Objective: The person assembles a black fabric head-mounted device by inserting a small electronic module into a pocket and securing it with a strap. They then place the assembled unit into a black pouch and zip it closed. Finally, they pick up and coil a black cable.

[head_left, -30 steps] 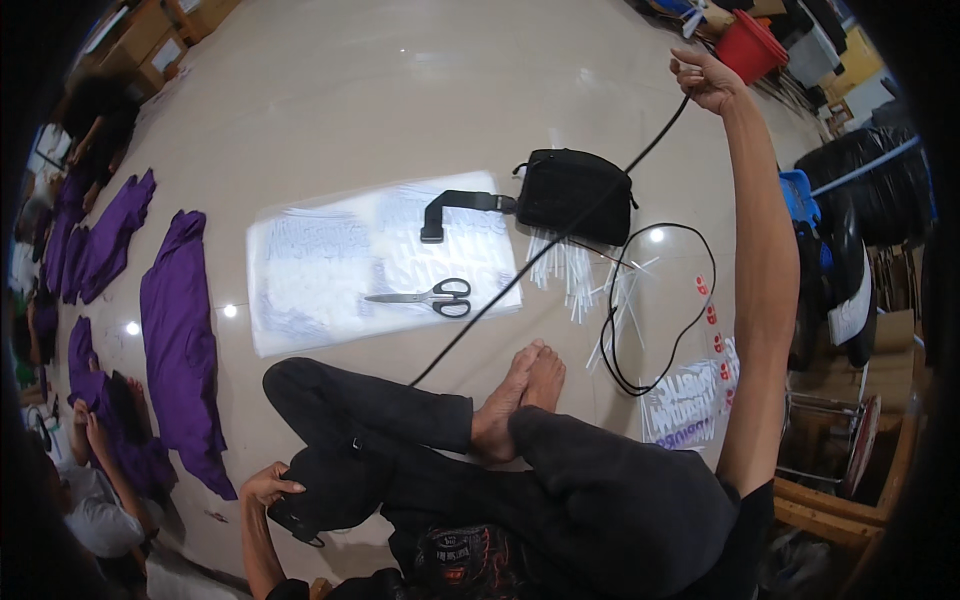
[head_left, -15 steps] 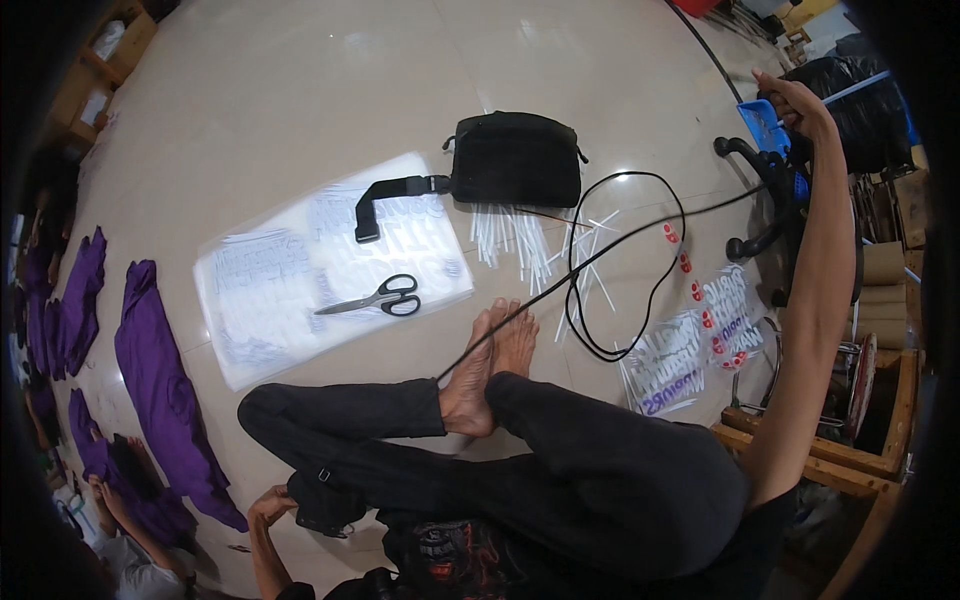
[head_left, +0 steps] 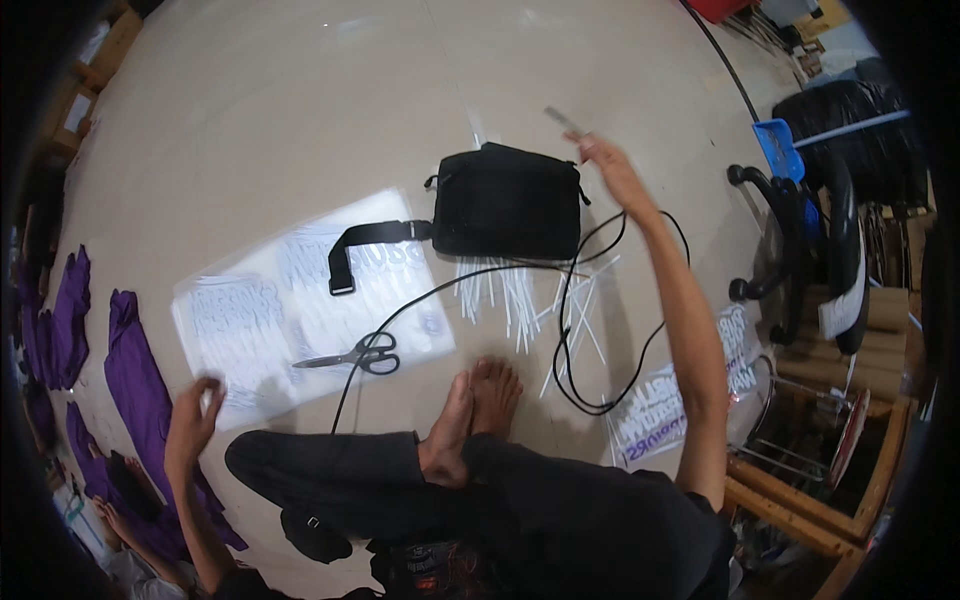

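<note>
My right hand (head_left: 610, 165) is raised beyond the right end of a black pouch bag (head_left: 507, 205), fingers closed on a thin grey strip-like tool (head_left: 562, 119), too blurred to name. Off the lower left corner of a stack of clear printed sheets (head_left: 240, 330), my left hand (head_left: 193, 415) has its fingers apart and empty. Black-handled scissors (head_left: 375, 354) lie on the sheets, crossed by a black cable (head_left: 420, 287). The bag's strap (head_left: 342, 262) also rests on them. Thin white strips (head_left: 505, 300) are scattered under and beside the bag.
More printed sheets (head_left: 650, 425) lie right of my feet. A wheeled chair base (head_left: 770, 260), a blue dustpan (head_left: 778, 148) and a wooden frame (head_left: 800, 505) stand at the right. Purple cloth (head_left: 150, 390) and another person's arm (head_left: 125, 530) are at the left.
My right hand has swung left from beside the dustpan to near the bag. My left hand has risen from my knee toward the sheets. The cable now crosses the scissors; the view has shifted.
</note>
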A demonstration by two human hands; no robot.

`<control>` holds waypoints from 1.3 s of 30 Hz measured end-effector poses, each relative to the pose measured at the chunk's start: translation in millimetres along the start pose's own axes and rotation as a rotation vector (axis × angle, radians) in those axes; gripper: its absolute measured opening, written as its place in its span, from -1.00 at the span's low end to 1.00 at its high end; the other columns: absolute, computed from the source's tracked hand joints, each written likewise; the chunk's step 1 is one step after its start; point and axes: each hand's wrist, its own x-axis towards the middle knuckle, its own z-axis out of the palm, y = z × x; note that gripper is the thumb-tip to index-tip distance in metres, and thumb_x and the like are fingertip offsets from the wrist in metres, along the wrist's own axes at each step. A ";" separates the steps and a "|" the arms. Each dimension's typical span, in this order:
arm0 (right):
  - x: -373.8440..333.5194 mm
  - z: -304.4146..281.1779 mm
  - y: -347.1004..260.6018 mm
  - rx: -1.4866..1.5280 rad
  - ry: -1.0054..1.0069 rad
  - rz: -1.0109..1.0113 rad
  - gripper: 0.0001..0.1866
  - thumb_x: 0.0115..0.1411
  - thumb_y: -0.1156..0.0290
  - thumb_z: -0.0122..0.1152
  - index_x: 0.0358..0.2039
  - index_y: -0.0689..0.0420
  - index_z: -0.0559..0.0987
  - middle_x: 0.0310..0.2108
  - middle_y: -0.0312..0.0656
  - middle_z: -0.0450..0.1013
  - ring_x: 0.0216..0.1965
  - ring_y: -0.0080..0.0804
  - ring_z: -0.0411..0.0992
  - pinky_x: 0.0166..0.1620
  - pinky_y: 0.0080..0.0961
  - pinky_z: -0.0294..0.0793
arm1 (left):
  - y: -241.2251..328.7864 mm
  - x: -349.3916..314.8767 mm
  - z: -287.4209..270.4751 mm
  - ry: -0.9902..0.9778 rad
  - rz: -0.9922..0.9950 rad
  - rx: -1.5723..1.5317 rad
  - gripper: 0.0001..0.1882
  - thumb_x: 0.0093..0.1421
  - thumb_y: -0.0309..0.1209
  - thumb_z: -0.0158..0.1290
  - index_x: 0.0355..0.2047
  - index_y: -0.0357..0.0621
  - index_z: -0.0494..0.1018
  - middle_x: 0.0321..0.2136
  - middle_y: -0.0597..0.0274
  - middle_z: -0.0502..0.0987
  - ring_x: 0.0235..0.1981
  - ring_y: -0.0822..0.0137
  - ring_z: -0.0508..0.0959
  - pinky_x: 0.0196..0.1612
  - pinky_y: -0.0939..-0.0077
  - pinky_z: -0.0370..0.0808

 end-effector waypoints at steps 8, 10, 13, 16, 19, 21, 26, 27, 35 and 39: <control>-31.3 62.5 -45.3 -0.029 0.179 -0.121 -0.69 0.49 0.33 -0.03 -0.30 0.31 0.50 -0.47 -0.03 0.49 -0.41 -0.16 0.49 -0.25 -0.31 0.44 | 294.0 221.0 40.2 0.186 0.698 -0.392 -0.79 0.36 -0.53 0.03 -0.05 -0.33 0.53 -0.10 -0.02 0.62 -0.04 0.02 0.61 0.11 0.24 0.47; -68.1 71.6 -50.5 0.000 0.229 -0.128 -0.81 0.42 0.46 0.04 -0.23 0.34 0.54 -0.36 0.02 0.54 -0.29 -0.08 0.55 -0.13 -0.26 0.51 | 353.4 257.8 67.1 0.140 0.757 -0.440 -0.78 0.35 -0.49 0.05 -0.05 -0.30 0.55 -0.11 -0.03 0.62 -0.03 0.00 0.61 0.10 0.20 0.49; -113.4 84.4 -24.9 -0.040 0.309 -0.303 -0.77 0.44 0.47 0.03 -0.08 0.41 0.53 -0.20 0.06 0.58 -0.26 -0.19 0.56 -0.02 -0.25 0.55 | 404.3 289.2 110.0 -0.027 0.780 -0.294 -0.69 0.31 -0.46 0.10 0.04 -0.25 0.52 0.02 -0.02 0.57 0.10 0.00 0.54 0.18 0.14 0.45; -138.3 86.1 -34.8 0.053 0.266 -0.376 -0.87 0.26 0.61 0.15 -0.20 0.35 0.57 -0.15 0.06 0.57 -0.01 0.12 0.55 0.21 -0.01 0.48 | 417.1 293.6 159.7 0.079 0.879 -0.084 -0.47 0.22 -0.43 0.21 0.20 -0.17 0.42 0.19 -0.01 0.45 0.28 -0.01 0.39 0.30 0.05 0.35; -156.2 91.5 -31.0 0.130 0.217 -0.439 -0.81 0.21 0.60 0.23 -0.15 0.31 0.59 -0.15 0.03 0.58 -0.03 0.07 0.56 0.19 0.03 0.50 | 417.9 289.2 196.2 0.161 0.936 0.132 -0.20 0.08 -0.40 0.34 0.33 -0.10 0.28 0.29 -0.01 0.34 0.39 -0.04 0.25 0.38 -0.02 0.25; -164.0 94.6 -37.0 0.149 0.170 -0.481 -0.78 0.19 0.55 0.27 -0.13 0.29 0.60 -0.15 0.01 0.57 -0.03 0.06 0.56 0.16 0.00 0.53 | 418.4 287.3 204.1 0.076 0.924 0.211 -0.08 -0.01 -0.40 0.41 0.36 -0.08 0.24 0.29 -0.01 0.32 0.40 -0.06 0.23 0.39 -0.03 0.23; -188.5 104.4 -54.8 0.081 0.090 -0.473 -0.75 0.15 0.49 0.33 -0.14 0.24 0.61 -0.10 -0.03 0.57 0.04 0.00 0.54 0.18 -0.11 0.52 | 419.1 274.8 198.1 -0.172 0.860 0.220 -0.08 -0.10 -0.44 0.45 0.28 -0.19 0.28 0.17 -0.02 0.40 0.27 -0.04 0.38 0.35 0.03 0.30; -194.0 106.6 -58.6 0.079 0.072 -0.475 -0.75 0.15 0.48 0.32 -0.15 0.23 0.61 -0.09 -0.03 0.57 0.05 -0.03 0.54 0.19 -0.11 0.51 | 413.7 268.5 194.4 -0.150 0.868 0.175 -0.09 -0.10 -0.44 0.45 0.29 -0.15 0.28 0.18 0.00 0.40 0.27 -0.04 0.37 0.34 0.03 0.31; -235.2 127.7 -100.5 0.124 -0.083 -0.290 -0.55 0.31 0.51 0.10 0.19 0.40 0.45 0.01 0.11 0.58 0.02 0.04 0.59 0.15 -0.16 0.52 | 344.7 194.0 176.2 0.212 0.855 0.001 -0.07 -0.06 -0.46 0.42 0.32 -0.09 0.21 0.28 0.05 0.33 0.35 -0.05 0.28 0.39 0.03 0.23; -236.6 127.9 -109.1 0.244 -0.007 -0.045 -0.56 0.42 0.57 -0.06 0.28 0.41 0.33 -0.01 0.12 0.56 -0.13 -0.16 0.65 -0.02 -0.38 0.59 | 325.0 180.1 176.9 0.201 0.900 0.090 -0.21 0.02 -0.41 0.37 0.27 -0.05 0.31 0.28 0.06 0.33 0.38 0.01 0.24 0.42 0.00 0.16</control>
